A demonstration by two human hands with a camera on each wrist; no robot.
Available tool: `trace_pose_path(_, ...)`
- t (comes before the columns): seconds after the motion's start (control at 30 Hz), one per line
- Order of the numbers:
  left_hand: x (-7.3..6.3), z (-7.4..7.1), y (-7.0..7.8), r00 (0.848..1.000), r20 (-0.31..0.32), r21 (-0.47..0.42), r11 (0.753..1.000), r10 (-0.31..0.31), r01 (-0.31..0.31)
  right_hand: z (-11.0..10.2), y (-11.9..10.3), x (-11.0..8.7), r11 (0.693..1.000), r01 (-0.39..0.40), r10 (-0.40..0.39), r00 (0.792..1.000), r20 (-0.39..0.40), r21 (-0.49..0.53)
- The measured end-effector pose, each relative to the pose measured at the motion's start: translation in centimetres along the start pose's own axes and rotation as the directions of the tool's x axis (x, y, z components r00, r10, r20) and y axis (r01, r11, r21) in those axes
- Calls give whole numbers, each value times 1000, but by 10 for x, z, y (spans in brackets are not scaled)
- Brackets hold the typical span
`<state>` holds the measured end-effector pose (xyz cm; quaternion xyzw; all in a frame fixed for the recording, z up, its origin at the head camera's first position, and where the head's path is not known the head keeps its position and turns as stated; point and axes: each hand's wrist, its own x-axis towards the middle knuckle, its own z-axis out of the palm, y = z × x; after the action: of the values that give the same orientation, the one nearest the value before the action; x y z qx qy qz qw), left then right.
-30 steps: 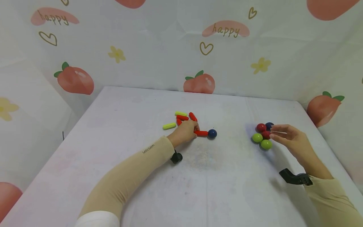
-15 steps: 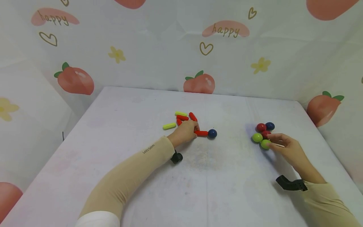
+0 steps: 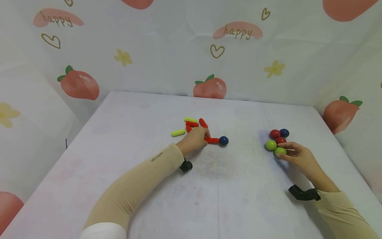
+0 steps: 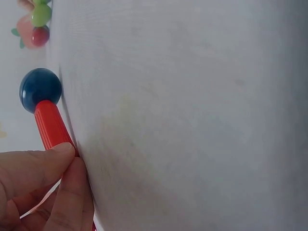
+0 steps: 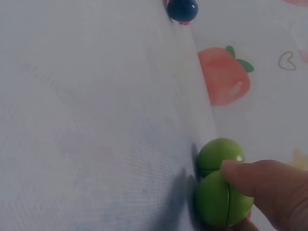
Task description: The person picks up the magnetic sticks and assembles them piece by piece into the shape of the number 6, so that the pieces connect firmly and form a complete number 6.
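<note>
My left hand [image 3: 193, 139] pinches a red ribbed stick [image 4: 52, 125] between thumb and fingertips, low over the white table. At the stick's far end sits a dark blue ball [image 3: 223, 141], touching it. Over on the right, my right hand [image 3: 301, 159] holds a green ball [image 3: 280, 151] with thumb and fingers on either side of it. That ball has a seam line, and a second green ball [image 5: 221, 153] lies right beside it. Two red balls, one being this red ball [image 3: 275, 134], and another blue ball [image 3: 284, 133] lie just behind.
Beyond my left hand lie more red sticks, including this red stick [image 3: 203, 122], and two yellow-green sticks, the nearer yellow-green stick [image 3: 178, 132] at the left. A printed cloth [image 3: 167, 43] hangs behind the table's [image 3: 238, 192] back edge.
My right hand has come from beside the blue and red balls towards the near green ball, and its thumb and fingers have closed on it. The left hand stays still on the red stick.
</note>
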<state>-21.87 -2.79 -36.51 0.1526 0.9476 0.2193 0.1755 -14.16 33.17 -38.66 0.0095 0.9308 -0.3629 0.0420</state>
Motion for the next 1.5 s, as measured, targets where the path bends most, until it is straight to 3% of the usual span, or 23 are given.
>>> trace_pose_path(0.27,-1,0,0,1000,5,-17,1000,-2,2,1,-3,-1,1000,-25,25,1000,18,-6)
trace_pose_path(0.7,1,1,-1,1000,3,-24,1000,8,-8,-4,-10,-3,1000,-19,19,1000,-24,24)
trace_pose_path(0.87,1,1,-1,1000,2,-32,999,9,-9,-9,-18,-4,997,16,-13,999,-43,70)
trace_pose_path(1.13,0,2,-4,1000,-12,-62,998,10,-10,-10,-39,-5,998,38,-37,999,-31,57)
trace_pose_path(1.5,-1,1,-3,1000,-9,-56,998,25,-26,3,-66,-5,970,180,-174,983,-52,161)
